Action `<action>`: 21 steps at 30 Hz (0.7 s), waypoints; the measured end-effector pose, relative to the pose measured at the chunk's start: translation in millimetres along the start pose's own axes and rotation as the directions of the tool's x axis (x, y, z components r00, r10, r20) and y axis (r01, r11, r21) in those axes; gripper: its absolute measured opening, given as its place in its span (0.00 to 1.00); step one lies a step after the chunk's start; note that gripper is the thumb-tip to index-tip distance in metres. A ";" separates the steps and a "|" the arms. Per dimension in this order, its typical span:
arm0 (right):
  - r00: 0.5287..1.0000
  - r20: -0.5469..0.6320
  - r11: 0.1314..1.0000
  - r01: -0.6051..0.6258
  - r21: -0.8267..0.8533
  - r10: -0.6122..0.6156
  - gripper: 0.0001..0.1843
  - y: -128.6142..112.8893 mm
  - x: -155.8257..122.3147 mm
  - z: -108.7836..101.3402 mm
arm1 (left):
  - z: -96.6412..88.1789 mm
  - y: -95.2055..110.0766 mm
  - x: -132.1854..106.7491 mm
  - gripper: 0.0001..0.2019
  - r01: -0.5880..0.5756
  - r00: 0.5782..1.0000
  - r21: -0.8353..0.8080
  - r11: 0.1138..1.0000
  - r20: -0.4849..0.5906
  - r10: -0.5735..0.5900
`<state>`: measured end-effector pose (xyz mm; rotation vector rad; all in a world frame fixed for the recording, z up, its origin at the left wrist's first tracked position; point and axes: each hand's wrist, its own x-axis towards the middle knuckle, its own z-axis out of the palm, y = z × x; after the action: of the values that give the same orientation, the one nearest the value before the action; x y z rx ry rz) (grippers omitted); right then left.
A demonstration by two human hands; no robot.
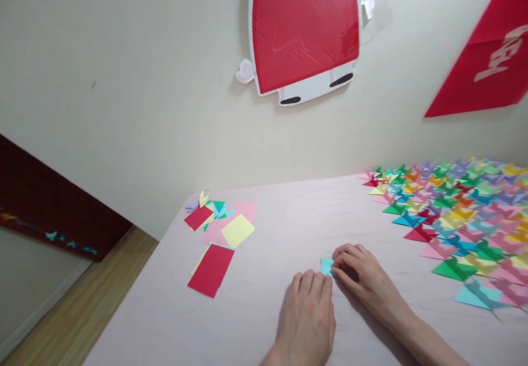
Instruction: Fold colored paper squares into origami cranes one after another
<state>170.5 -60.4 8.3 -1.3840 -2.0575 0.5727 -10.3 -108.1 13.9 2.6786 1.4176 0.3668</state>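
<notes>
A small light-blue piece of paper (326, 266) lies on the pink table (272, 311) near its front middle. My right hand (363, 275) rests on it with fingers curled and pressed onto the paper's right part. My left hand (307, 313) lies just below and left of the paper, fingers together, fingertips pressing its lower edge. Most of the paper is hidden under the fingers.
Loose paper squares, red (211, 269), yellow (238, 230) and pink, lie at the table's left. Several rows of folded coloured paper cranes (457, 217) cover the right side. The table's left edge drops to a wooden floor (70, 311). A wall with red decorations stands behind.
</notes>
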 end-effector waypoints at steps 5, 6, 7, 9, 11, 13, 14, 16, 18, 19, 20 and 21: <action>1.000 -0.002 1.000 0.009 -0.026 -0.009 0.09 -1.9 0.2 0.0 | 1.5 -0.8 -1.1 0.19 0.000 1.000 0.015 1.000 -0.021 0.000; 1.000 -0.002 0.999 0.010 -0.033 -0.010 0.08 -1.8 0.2 0.2 | 1.5 -1.1 -1.4 0.19 -0.002 1.000 0.019 1.000 -0.023 0.003; 1.000 -0.003 0.999 0.010 -0.037 -0.010 0.08 -1.8 0.1 0.3 | 1.5 -1.5 -1.6 0.20 -0.007 1.000 0.024 1.000 -0.024 0.007; 1.000 -0.004 0.999 0.008 -0.042 -0.008 0.07 -1.8 -0.1 0.5 | 1.5 -2.1 -1.9 0.21 -0.019 1.000 0.035 0.999 -0.017 0.020; 1.000 -0.008 0.999 0.007 -0.043 -0.007 0.07 -2.1 -0.3 0.9 | 2.3 -2.5 -2.1 0.21 -0.028 1.000 0.043 0.999 -0.010 0.028; 1.000 -0.012 0.999 0.009 -0.047 -0.010 0.07 -2.5 -0.2 1.3 | 3.8 -2.6 -2.4 0.21 -0.027 1.000 0.050 0.998 -0.011 0.027; 1.000 -0.016 0.999 0.011 -0.048 -0.012 0.07 -2.6 -0.1 1.5 | 4.7 -2.5 -2.6 0.21 -0.025 1.000 0.054 0.998 -0.014 0.026; 1.000 -0.023 0.999 0.013 -0.052 -0.014 0.07 -2.5 0.3 2.0 | 6.3 -2.1 -2.9 0.22 -0.016 1.000 0.061 0.998 -0.022 0.017; 1.000 -0.022 0.998 0.010 -0.054 -0.011 0.07 -2.1 0.6 2.4 | 6.7 -1.4 -2.8 0.22 -0.009 1.000 0.065 0.998 -0.023 0.011; 1.000 -0.019 0.998 0.008 -0.055 -0.009 0.07 -1.8 0.7 2.6 | 6.3 -1.0 -2.6 0.22 -0.008 1.000 0.065 0.998 -0.021 0.009; 1.000 -0.013 0.998 0.005 -0.055 -0.006 0.07 -1.5 0.8 2.8 | 5.7 -0.6 -2.2 0.22 -0.006 1.000 0.065 0.998 -0.020 0.007; 1.000 -0.008 0.998 0.003 -0.055 -0.003 0.07 -1.1 0.7 3.1 | 4.8 -0.2 -1.7 0.21 -0.006 1.000 0.064 0.998 -0.017 0.007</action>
<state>167.5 -60.2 6.9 -1.4117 -2.0824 0.5118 -10.1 -109.2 8.9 2.7374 1.4501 0.3522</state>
